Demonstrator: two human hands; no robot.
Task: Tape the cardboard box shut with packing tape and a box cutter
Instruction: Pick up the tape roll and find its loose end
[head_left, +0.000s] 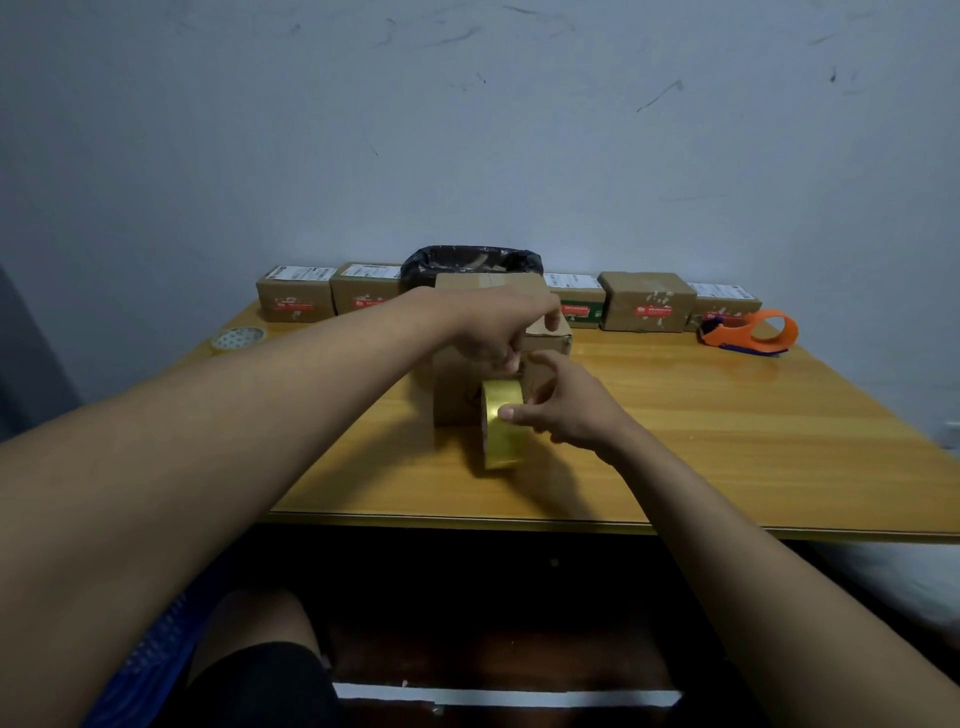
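A brown cardboard box (545, 338) stands in the middle of the wooden table (727, 441), its top flaps folded down. A yellowish roll of packing tape (500, 431) stands on edge against the box's near face. My right hand (566, 405) grips the roll, thumb on its outer band. My left hand (493, 327) reaches over the box's near top edge with fingers pinched just above the roll, apparently on the tape's free end. No box cutter shows.
Several small labelled parcels (649, 301) line the table's back edge. A bin with a black bag (470, 262) stands behind the box. An orange tape dispenser (750, 332) lies at the back right, a clear tape roll (238, 339) at the back left.
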